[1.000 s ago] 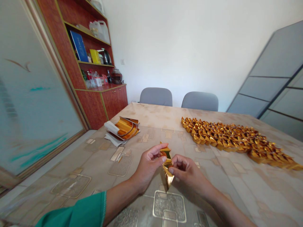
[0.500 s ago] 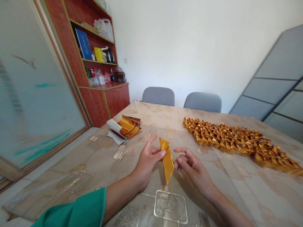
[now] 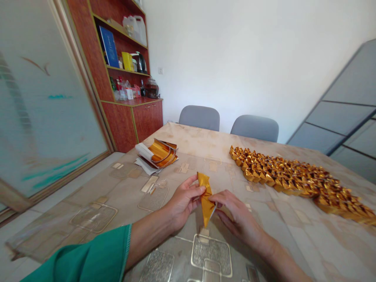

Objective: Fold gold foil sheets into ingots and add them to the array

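My left hand [image 3: 186, 197] pinches one folded gold paper [image 3: 206, 211] over the table [image 3: 199, 138]; my right hand [image 3: 236, 215] has fingers against its lower edge, gripping or not I can't tell. Beyond, I count one sheet stack [image 3: 163, 153] left, one cluster of gold pieces [image 3: 282, 172] right, then two grey chairs [image 3: 199, 117].

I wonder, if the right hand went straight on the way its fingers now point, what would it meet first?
The right hand would first meet the folded gold foil paper, which its fingertips touch; beyond that, probably the left hand, though depth is hard to judge.
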Action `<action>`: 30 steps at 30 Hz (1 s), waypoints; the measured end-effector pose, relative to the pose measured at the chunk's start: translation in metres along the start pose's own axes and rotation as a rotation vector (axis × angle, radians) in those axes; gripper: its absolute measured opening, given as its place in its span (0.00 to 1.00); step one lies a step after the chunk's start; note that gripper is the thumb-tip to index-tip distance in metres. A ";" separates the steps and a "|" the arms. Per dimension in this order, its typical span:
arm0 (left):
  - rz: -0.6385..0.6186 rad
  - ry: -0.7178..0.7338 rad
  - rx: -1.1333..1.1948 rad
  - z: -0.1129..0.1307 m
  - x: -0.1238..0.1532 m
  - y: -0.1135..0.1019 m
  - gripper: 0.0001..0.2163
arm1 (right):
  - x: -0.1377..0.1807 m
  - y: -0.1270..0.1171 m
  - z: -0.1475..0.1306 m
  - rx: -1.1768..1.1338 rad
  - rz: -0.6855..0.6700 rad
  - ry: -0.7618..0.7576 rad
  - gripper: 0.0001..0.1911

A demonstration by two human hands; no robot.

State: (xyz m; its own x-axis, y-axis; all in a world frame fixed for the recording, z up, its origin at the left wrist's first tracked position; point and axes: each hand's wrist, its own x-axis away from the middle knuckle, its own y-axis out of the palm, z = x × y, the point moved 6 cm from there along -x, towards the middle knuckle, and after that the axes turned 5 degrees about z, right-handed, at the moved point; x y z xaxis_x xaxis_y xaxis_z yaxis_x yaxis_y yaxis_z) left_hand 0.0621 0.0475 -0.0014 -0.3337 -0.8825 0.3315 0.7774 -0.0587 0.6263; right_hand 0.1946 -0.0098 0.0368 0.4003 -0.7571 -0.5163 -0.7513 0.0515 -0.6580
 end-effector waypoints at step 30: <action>-0.038 0.298 -0.152 0.007 0.012 0.010 0.29 | -0.004 -0.008 0.000 -0.318 0.249 0.230 0.11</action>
State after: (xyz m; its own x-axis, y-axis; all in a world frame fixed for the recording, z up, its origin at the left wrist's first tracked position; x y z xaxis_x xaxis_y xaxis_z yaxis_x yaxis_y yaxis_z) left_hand 0.0622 0.0396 0.0134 -0.2107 -0.9747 0.0745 0.8454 -0.1434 0.5145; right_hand 0.1987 -0.0069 0.0440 0.0878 -0.8735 -0.4789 -0.9476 0.0749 -0.3105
